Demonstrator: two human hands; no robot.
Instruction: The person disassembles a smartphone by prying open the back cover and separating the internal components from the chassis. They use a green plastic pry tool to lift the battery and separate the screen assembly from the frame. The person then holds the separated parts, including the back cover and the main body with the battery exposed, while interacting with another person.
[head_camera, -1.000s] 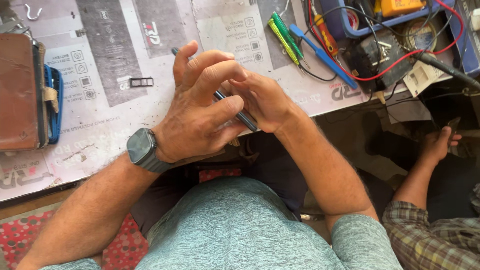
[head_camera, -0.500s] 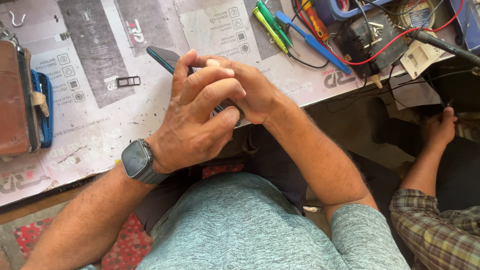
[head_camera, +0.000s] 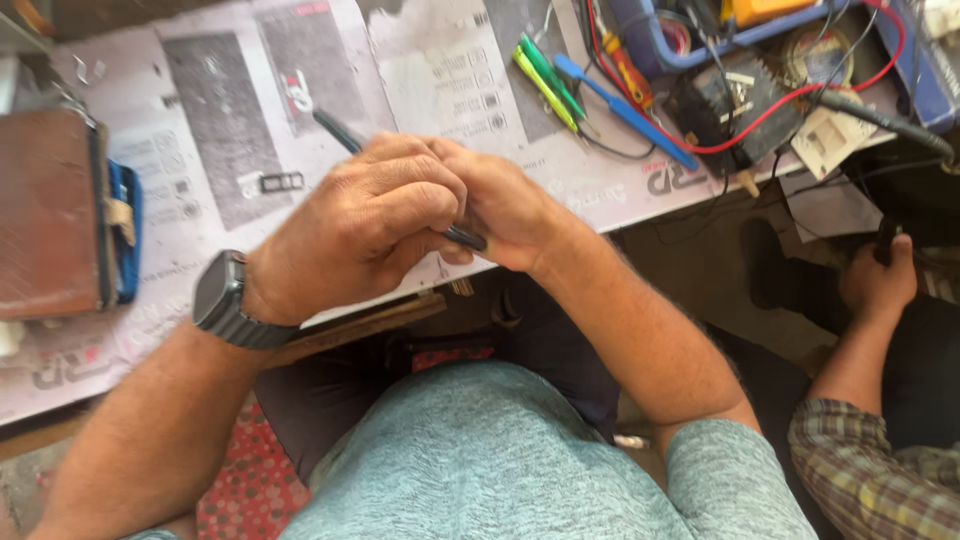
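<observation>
A thin dark slab, likely a phone seen edge-on (head_camera: 400, 178), sits clamped between both hands just above the tabletop (head_camera: 200, 120), its far end jutting out toward a small sim tray (head_camera: 281, 182). The left hand (head_camera: 360, 225) is curled shut over it and the right hand (head_camera: 505, 205) is closed against its near end; compared with a second ago the pair has drifted left and the slab lies flatter, so the grip looks settled. Green and blue tools (head_camera: 560, 85) lie well apart.
</observation>
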